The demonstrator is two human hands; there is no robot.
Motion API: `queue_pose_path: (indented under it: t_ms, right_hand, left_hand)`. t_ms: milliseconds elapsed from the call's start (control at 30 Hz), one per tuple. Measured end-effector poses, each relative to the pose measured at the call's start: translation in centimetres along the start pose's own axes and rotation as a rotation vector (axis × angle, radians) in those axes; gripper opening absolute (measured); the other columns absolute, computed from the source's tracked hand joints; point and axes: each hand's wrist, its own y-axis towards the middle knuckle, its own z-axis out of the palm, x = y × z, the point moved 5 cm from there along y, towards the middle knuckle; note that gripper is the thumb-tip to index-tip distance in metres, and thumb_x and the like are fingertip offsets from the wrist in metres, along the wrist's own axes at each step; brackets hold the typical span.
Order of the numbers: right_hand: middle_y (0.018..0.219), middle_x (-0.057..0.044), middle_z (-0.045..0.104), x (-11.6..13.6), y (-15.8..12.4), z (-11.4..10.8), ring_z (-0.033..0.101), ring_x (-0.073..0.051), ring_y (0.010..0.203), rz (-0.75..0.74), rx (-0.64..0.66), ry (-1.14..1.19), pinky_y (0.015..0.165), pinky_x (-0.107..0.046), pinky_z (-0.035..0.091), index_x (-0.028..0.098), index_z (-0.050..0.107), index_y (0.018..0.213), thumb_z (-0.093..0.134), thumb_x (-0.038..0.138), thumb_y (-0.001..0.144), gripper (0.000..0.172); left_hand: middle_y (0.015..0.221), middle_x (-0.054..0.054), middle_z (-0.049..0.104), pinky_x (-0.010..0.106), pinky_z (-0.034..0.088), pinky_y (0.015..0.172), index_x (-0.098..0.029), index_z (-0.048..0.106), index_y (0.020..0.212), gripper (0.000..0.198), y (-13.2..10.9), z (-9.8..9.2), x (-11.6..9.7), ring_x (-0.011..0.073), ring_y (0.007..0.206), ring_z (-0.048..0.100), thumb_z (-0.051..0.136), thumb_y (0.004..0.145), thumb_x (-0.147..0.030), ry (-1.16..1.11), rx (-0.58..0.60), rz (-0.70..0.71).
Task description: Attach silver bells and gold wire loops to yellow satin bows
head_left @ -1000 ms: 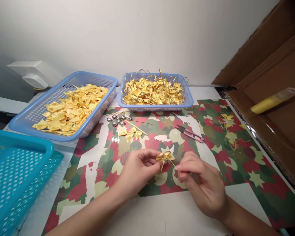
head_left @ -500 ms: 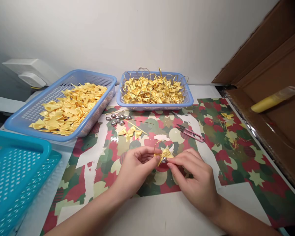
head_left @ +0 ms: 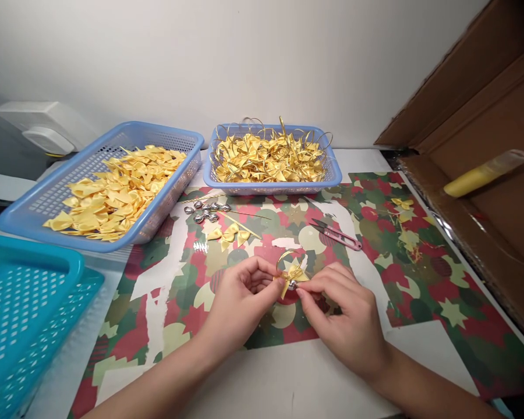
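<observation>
1. At the lower middle of the head view, just above the pale surface [head_left: 266,378], the yellow bow [head_left: 298,273] is held between both hands, with a silver bell [head_left: 292,285] at its lower middle and a gold wire loop [head_left: 287,252] rising above it.
2. The left hand [head_left: 248,291] pinches the yellow bow by its left side between thumb and forefinger, other fingers curled in.
3. The right hand [head_left: 344,308] closes thumb and forefinger at the silver bell's right edge; a wire end may be caught there too, too small to tell.
4. The step in hand looks like fixing or settling the silver bell on the yellow bow. Judging by this grip, the next move calls for a steady left pinch and small fingertip work on the right, so the gold wire loop keeps its round shape.
5. Toward the upper middle, loose bells [head_left: 206,215] and loose bows [head_left: 230,234] lie near a gold strip [head_left: 242,226]; pink-handled snips [head_left: 338,234] lie right of centre.
6. Behind, a blue basket [head_left: 271,187] carries looped bows [head_left: 266,157].
</observation>
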Motion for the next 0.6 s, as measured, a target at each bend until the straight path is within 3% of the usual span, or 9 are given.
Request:
queue_pose_path:
  t_ms: [400, 600]
  right_hand:
    - [0.058, 0.002, 0.048, -0.22, -0.28, 0.35, 0.044, -0.012, 0.061, 0.023, 0.048, -0.039, 0.061, -0.028, 0.037, 0.017, 0.057, 0.072, 0.056, 0.004, 0.083, 0.017]
    - [0.057, 0.002, 0.046, 0.12, -0.22, 0.27, 0.043, -0.012, 0.060, -0.039, 0.010, -0.089, 0.061, -0.028, 0.036, 0.017, 0.056, 0.073, 0.055, 0.004, 0.083, 0.017]
  left_hand:
    - [0.064, -0.001, 0.064, 0.018, 0.039, 0.054, -0.016, 0.060, 0.076, 0.015, 0.04, 0.11, 0.69, 0.0089, 0.059, 0.054, 0.070, 0.074, -0.027, 0.004, 0.015, -0.025]
    - [0.060, -0.002, 0.063, 0.018, 0.037, 0.052, -0.016, 0.059, 0.074, 0.017, 0.18, 0.09, 0.68, 0.0090, 0.055, 0.053, 0.071, 0.072, -0.028, -0.015, -0.005, -0.069]
